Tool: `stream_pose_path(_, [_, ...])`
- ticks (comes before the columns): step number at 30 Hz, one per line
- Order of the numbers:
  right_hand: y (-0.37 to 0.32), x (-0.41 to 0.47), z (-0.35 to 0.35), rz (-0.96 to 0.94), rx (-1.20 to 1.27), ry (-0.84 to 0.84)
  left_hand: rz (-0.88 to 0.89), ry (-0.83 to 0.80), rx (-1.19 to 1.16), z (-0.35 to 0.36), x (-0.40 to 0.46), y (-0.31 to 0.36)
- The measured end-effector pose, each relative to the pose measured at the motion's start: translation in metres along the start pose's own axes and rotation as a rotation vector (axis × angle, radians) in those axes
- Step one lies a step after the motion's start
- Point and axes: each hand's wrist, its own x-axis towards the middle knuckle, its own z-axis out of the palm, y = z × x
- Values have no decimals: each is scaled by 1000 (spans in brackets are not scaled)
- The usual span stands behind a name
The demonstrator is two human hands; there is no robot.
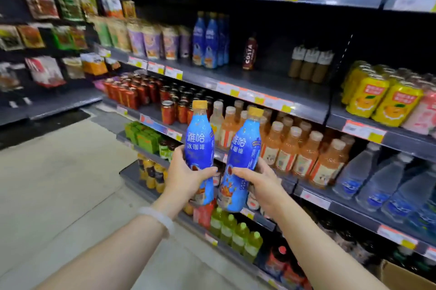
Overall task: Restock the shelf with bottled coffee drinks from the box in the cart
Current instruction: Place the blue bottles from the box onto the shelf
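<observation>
I hold two blue coffee bottles with yellow caps upright in front of the shelves. My left hand (186,172) grips the left bottle (200,143) around its lower half. My right hand (258,181) grips the right bottle (243,155) the same way. The two bottles nearly touch near their bases. On the upper grey shelf (247,77) stand several matching blue bottles (210,39), with bare shelf to their right. The box and the cart are out of view, apart from a cardboard corner (401,278) at the bottom right.
A dark Costa bottle (250,53) and three brown bottles (309,64) stand on the same shelf. Yellow cans (377,98) sit to the right. Orange drinks (299,148), water bottles (377,183) and red jars (146,93) fill the lower shelves. Tiled aisle floor lies to the left.
</observation>
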Motion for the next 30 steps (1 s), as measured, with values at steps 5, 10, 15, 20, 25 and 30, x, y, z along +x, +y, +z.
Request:
stream_pose_path(5, [-8, 47, 35, -45, -38, -72, 23, 41, 2, -25, 43, 1])
stream_pose_path(10, [-9, 113, 60, -68, -50, -105, 53, 65, 38, -37, 111, -4])
stream_pose_path(15, [-30, 203, 87, -127, -52, -102, 111, 38, 57, -42, 200, 6])
stream_pose_path(20, [-74, 292, 108, -207, -67, -88, 175, 69, 44, -48, 296, 33])
stream_pose_path(25, [-123, 358, 122, -289, -17, -61, 240, 103, 7, -49, 371, 53])
stream_pose_path(30, [-156, 404, 120, -382, -75, 15, 244, 103, -75, -46, 422, 64])
